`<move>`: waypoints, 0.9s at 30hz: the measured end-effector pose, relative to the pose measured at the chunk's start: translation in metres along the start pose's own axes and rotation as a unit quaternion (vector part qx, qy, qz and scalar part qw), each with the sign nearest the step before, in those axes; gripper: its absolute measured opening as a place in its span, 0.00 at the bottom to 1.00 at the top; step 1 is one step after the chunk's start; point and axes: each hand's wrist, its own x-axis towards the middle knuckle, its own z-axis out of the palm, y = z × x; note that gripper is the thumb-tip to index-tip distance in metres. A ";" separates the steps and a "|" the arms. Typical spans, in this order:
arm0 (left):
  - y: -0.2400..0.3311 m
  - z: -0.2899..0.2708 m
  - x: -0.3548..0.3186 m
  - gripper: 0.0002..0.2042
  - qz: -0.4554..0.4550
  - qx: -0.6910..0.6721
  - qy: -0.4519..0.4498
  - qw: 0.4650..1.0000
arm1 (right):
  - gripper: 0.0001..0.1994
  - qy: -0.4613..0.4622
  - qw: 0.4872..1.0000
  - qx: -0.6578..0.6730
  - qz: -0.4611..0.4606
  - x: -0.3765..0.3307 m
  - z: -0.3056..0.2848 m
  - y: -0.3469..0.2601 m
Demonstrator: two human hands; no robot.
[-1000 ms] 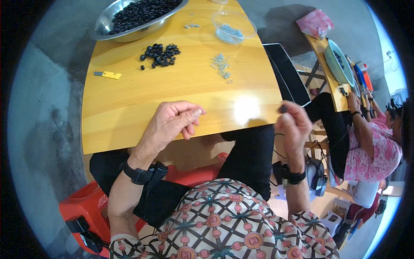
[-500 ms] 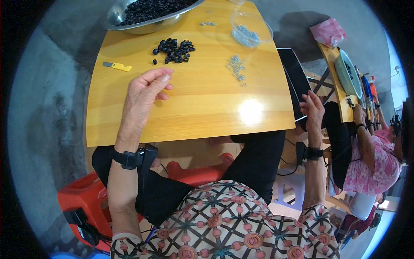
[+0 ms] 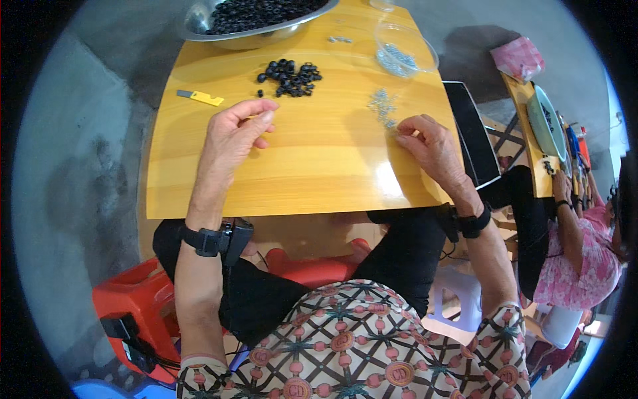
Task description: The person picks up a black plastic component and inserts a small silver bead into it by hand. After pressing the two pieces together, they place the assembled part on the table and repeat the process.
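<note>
My left hand [image 3: 234, 136] hovers over the left part of the yellow wooden table [image 3: 299, 189], just below a pile of black plastic caps [image 3: 290, 78]. Its fingers are loosely bent, thumb and forefinger a little apart, nothing visible between them. At the right, my right hand [image 3: 432, 146] reaches down to the near end of a scatter of small metal springs [image 3: 382, 106]. Thumb and forefinger are closed together there; whatever they pinch is too small to make out. A clear round tub [image 3: 432, 58] with more springs stands behind.
A metal basin [image 3: 266, 34] heaped with black parts sits at the far left. A yellow cutter [image 3: 207, 98] lies by the left edge, and a few springs [image 3: 340, 40] lie at the back. Beyond a black panel [image 3: 473, 133], another person works beside a green basin [image 3: 545, 123].
My right hand has come from beyond the table's right edge, leftward onto the table, to the springs. The left hand keeps nearly the same pose. The view has shifted slightly.
</note>
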 end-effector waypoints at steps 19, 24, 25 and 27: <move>0.006 -0.028 0.033 0.13 0.012 0.112 0.072 0.991 | 0.04 0.060 0.997 -0.002 -0.056 -0.038 0.019 -0.012; 0.008 -0.019 0.046 0.15 -0.002 0.189 0.057 0.980 | 0.04 0.059 0.997 0.020 -0.038 -0.038 0.017 -0.011; 0.008 -0.018 0.050 0.15 -0.003 0.225 0.059 0.973 | 0.04 0.058 0.997 0.017 -0.037 -0.038 0.016 -0.010; 0.006 -0.015 0.057 0.15 0.003 0.257 0.073 0.964 | 0.05 0.062 0.997 0.022 -0.037 -0.037 0.017 -0.009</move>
